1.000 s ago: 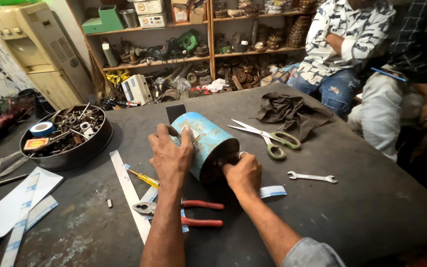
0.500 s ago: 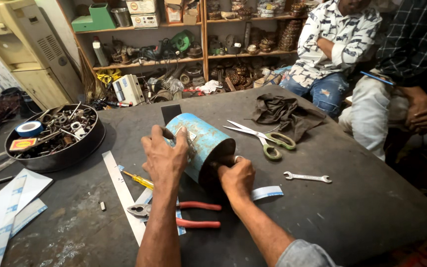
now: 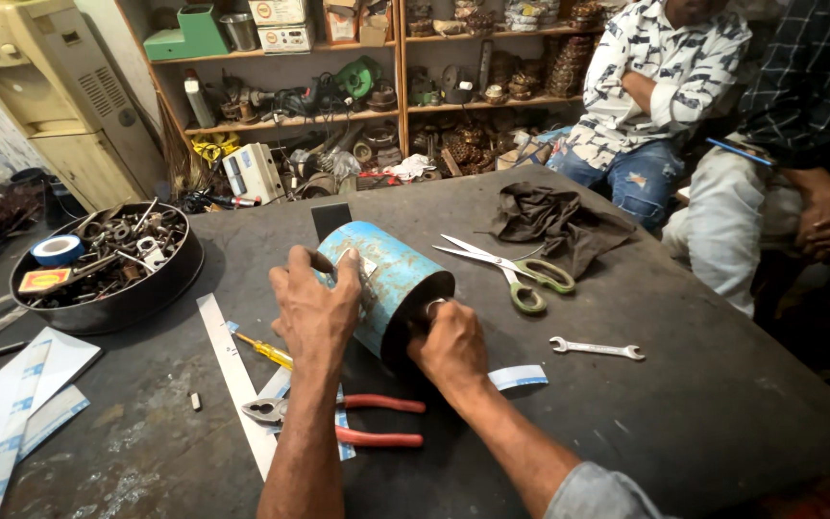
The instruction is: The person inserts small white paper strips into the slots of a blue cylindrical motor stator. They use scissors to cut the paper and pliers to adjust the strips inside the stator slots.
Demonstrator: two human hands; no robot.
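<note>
A blue, worn metal cylinder point(image 3: 398, 279) lies on its side in the middle of the dark workbench point(image 3: 703, 404), its open dark end facing me. My left hand point(image 3: 317, 308) is pressed flat over its left side. My right hand point(image 3: 449, 346) is closed at the rim of the open end, fingers curled at the opening. Whether it holds a small part there is hidden. Red-handled pliers point(image 3: 338, 421) and a yellow-handled screwdriver point(image 3: 266, 352) lie just in front of my left forearm.
Green-handled scissors point(image 3: 511, 271), a dark rag point(image 3: 554, 223) and a small spanner point(image 3: 596, 348) lie to the right. A round tray point(image 3: 146, 293) of tools and tape sits at left, with white strips point(image 3: 232, 375) nearby. Two seated people point(image 3: 665, 86) are at right; shelves behind.
The camera has shifted slightly. My hands stay on the cylinder, the right hand working a little at the open rim.
</note>
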